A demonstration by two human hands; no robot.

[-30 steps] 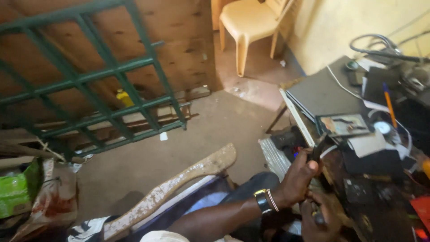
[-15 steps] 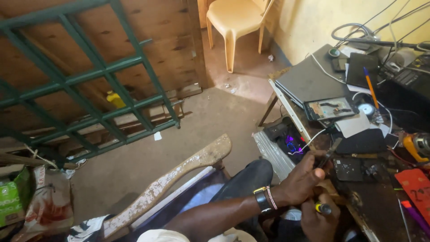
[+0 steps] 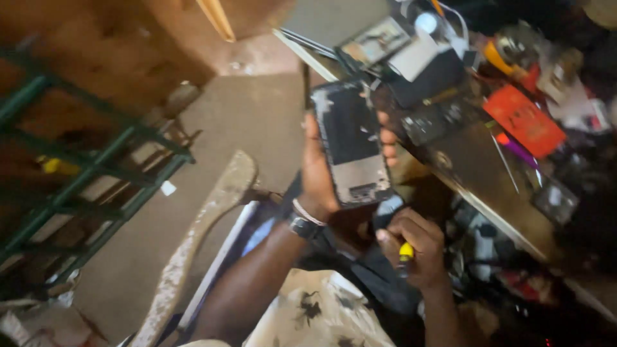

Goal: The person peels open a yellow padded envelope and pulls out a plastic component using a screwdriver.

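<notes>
Here the left hand [image 3: 319, 177] cradles the opened phone [image 3: 351, 144], apparently upright.

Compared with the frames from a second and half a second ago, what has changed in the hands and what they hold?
The left hand has lifted an opened phone up off the bench into clear view, fingers wrapped round its edge. Earlier both hands were low at the cluttered workbench. The view has also swung closer. Unchanged: the right hand grips the yellow-handled tool, and the wristband is on the left wrist.
</notes>
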